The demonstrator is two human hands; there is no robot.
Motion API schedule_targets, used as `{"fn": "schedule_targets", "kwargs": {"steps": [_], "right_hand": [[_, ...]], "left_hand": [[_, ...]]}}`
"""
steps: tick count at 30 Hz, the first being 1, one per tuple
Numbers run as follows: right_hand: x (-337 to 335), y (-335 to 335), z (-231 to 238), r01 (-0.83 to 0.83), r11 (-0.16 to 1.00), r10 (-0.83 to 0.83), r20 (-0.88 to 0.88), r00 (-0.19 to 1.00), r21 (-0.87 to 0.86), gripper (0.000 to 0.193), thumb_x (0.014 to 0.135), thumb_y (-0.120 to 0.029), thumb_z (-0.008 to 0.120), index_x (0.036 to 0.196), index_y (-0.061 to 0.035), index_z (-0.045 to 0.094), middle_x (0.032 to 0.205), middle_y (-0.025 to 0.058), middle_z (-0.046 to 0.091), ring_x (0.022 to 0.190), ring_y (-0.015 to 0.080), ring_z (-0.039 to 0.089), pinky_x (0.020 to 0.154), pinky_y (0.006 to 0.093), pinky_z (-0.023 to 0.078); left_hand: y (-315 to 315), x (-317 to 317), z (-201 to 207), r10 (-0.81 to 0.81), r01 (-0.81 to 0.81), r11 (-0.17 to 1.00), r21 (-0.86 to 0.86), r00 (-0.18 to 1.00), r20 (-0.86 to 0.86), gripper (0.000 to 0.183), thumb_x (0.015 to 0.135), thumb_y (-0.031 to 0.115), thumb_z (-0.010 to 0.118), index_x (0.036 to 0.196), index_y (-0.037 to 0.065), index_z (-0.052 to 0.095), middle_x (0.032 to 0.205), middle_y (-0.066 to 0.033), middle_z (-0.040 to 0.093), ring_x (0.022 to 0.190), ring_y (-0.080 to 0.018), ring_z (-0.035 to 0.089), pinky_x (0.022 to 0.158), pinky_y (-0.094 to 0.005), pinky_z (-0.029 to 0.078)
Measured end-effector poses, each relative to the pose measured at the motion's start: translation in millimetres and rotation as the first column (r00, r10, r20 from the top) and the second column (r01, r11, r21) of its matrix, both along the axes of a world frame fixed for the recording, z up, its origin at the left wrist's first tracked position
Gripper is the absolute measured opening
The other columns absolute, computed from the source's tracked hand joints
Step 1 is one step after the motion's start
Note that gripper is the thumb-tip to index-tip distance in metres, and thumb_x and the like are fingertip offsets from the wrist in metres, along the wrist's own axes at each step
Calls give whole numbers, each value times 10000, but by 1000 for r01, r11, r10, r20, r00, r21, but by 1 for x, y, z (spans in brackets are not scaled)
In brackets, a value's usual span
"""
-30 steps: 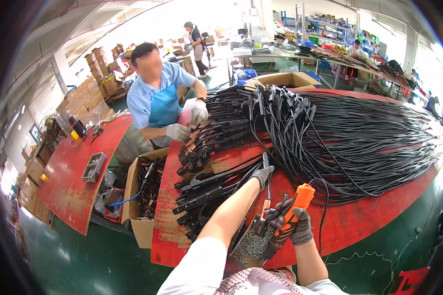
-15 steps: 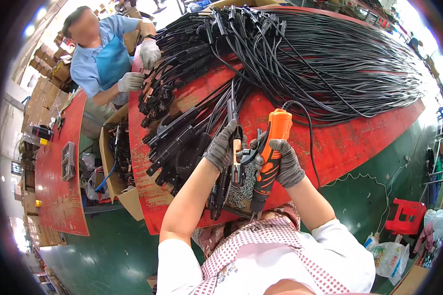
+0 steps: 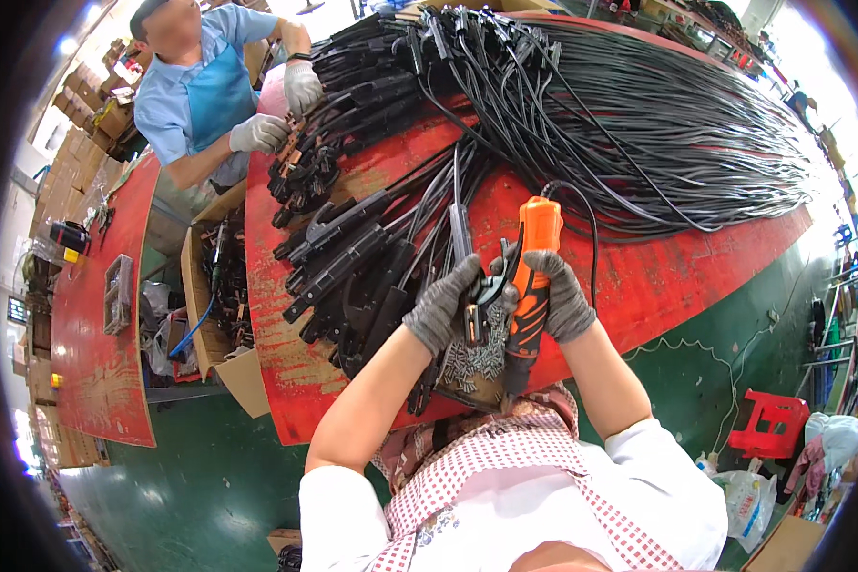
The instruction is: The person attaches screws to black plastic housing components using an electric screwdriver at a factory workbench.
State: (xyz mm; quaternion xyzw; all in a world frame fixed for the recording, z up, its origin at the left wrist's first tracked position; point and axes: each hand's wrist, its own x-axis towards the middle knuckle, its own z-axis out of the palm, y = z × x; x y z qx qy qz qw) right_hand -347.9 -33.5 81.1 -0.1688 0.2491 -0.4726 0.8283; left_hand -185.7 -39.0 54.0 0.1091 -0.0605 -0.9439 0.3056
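My left hand (image 3: 445, 307), in a grey glove, is closed around a black welding electrode holder (image 3: 460, 229) whose cable runs up into the pile. My right hand (image 3: 562, 297), gloved alike, grips an orange and black electric screwdriver (image 3: 541, 227), its nose pointing down toward my apron. Both hands are close together, and the holder's lower end lies beside the screwdriver's body. Its exact contact with my fingers is partly hidden. Below them, a tray holds many small silvery screws (image 3: 475, 362). Several more black holders (image 3: 348, 267) lie to the left of my left hand.
A thick bundle of black cables (image 3: 677, 143) covers the far right of the red table (image 3: 296, 372). Across it, a co-worker in white gloves (image 3: 259, 133) handles copper-coloured parts. An open carton (image 3: 243, 377) stands at left; a red stool (image 3: 770, 424) is on the floor at right.
My left hand and the holder have tilted and shifted slightly right and down. The screwdriver is more upright and a little lower. The co-worker's hands have moved slightly right over the parts.
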Motion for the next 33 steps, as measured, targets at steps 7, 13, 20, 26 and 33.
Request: {"fn": "schedule_targets", "kwargs": {"steps": [7, 13, 20, 26, 33], "right_hand": [[-12, 2, -10, -1, 1000, 6, -218, 976, 24, 372, 706, -278, 603, 945, -26, 468, 838, 131, 546, 605, 183, 572, 516, 310, 504], [-31, 11, 6, 409, 887, -448, -184, 875, -215, 322, 716, -221, 599, 923, -17, 460, 697, 94, 539, 583, 199, 567, 497, 321, 495], [-29, 25, -1, 478, 701, -624, -131, 770, -530, 378, 700, -167, 629, 987, -11, 439, 864, 120, 541, 686, 196, 561, 627, 321, 481], [-7, 23, -8, 479, 632, -640, -60, 766, -609, 354, 715, -125, 632, 987, 4, 446, 894, 125, 554, 756, 172, 557, 684, 300, 471], [0, 15, -18, 457, 668, -636, -131, 760, -587, 381, 695, -140, 653, 983, 3, 451, 890, 113, 560, 739, 164, 559, 674, 291, 472]], "left_hand": [[13, 15, 19, 264, -279, 951, 132, 957, 117, 528, 759, 464, 511, 1052, 26, 478, 867, -145, 581, 814, -249, 572, 632, -371, 506], [26, 31, -21, 385, -376, 922, 89, 914, -127, 468, 769, 424, 503, 1031, 37, 510, 913, -152, 573, 759, -292, 553, 743, -431, 437], [41, 11, 5, 520, -357, 818, 452, 794, -315, 492, 720, 408, 591, 1017, 31, 485, 897, -111, 529, 853, -212, 536, 837, -392, 400], [38, 24, 2, 411, -259, 862, 436, 860, -302, 271, 821, 241, 522, 876, -15, 451, 731, -83, 523, 502, -59, 494, 343, -145, 383], [45, 28, -19, 398, -420, 881, 217, 907, 138, 285, 858, 292, 444, 946, 23, 471, 708, -114, 528, 429, -62, 437, 307, -143, 358]]}}
